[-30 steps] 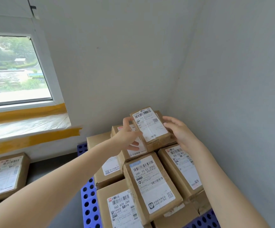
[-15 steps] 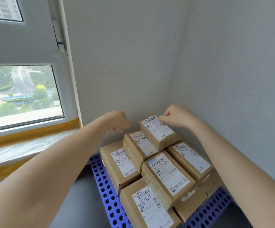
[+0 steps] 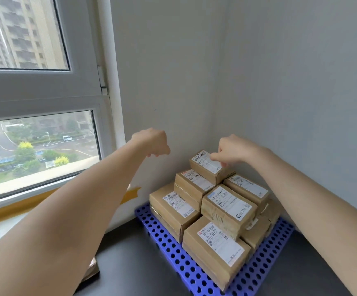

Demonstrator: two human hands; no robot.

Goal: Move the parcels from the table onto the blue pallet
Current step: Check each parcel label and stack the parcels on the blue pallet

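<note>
A room corner seen from head height, looking down. Two pale walls [image 3: 280, 82] meet at about 12 o'clock. A large window [image 3: 39, 103] fills the 9 to 11 o'clock part of the view, with apartment blocks and a street outside, and a strip of yellow tape [image 3: 130, 194] runs along the wall below its sill.

On the dark floor [image 3: 130, 259], from 4 to 6 o'clock, lies the blue pallet [image 3: 169, 251], a plastic grid full of round holes, pushed into the corner. It holds a stepped pile of brown cardboard parcels, each with a white shipping label on top. The front parcel [image 3: 214, 251] sits lowest at 6 o'clock. Behind it, a parcel with a blue-edged label [image 3: 228, 207] rests on others, with a left parcel [image 3: 173, 207] at its 9 o'clock and a right parcel [image 3: 248, 188] at its 2 o'clock. Further back a middle parcel [image 3: 194, 181] stands higher, and the top parcel [image 3: 210, 167] crowns the pile nearest the corner.

Two bare arms reach forward. The right hand [image 3: 235, 151] hangs over the top parcel with curled fingers [image 3: 217, 158] at its label; whether they pinch it or only touch it cannot be told. The left hand [image 3: 154, 144], at 9 o'clock of the pile and clear of it, is loosely curled and holds nothing.

A corner of another cardboard box [image 3: 92, 272] peeks out under the left forearm at 7 o'clock.
</note>
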